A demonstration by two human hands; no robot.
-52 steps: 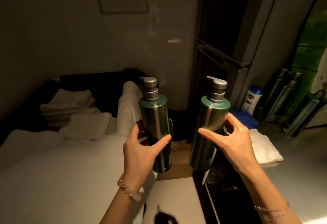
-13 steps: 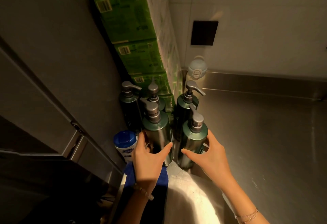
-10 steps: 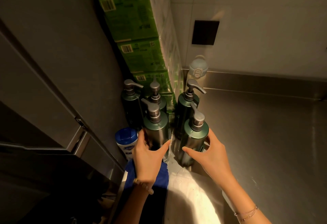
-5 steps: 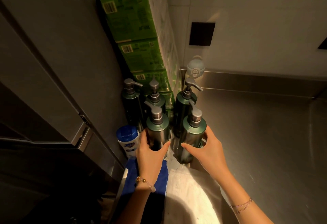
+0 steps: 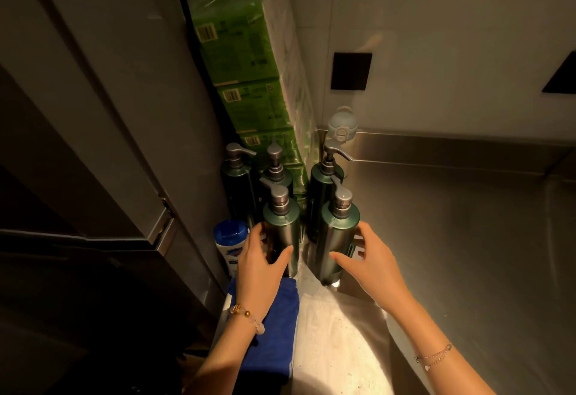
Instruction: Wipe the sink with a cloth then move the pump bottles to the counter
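Two dark green pump bottles with grey pumps stand upright side by side on the steel counter (image 5: 452, 254). My left hand (image 5: 258, 266) curls round the lower body of the left pump bottle (image 5: 282, 223), thumb on its front. My right hand (image 5: 371, 263) wraps the right pump bottle (image 5: 338, 229) from its right side. The left bottle's base is hidden behind my hand. Three more matching pump bottles (image 5: 322, 188) stand just behind them in the corner. A blue cloth (image 5: 271, 332) and a white cloth (image 5: 336, 348) lie on the counter under my forearms.
Stacked green packs (image 5: 246, 82) lean in the corner behind the bottles. A white bottle with a blue cap (image 5: 229, 238) stands left of my left hand. A pale blue flask lid (image 5: 341, 123) sits by the back wall. A dark cabinet (image 5: 93, 114) bounds the left side.
Five seconds ago I held both bottles in the air, away from the counter. Now they stand on the counter before the other three; in the last second they shifted only slightly.
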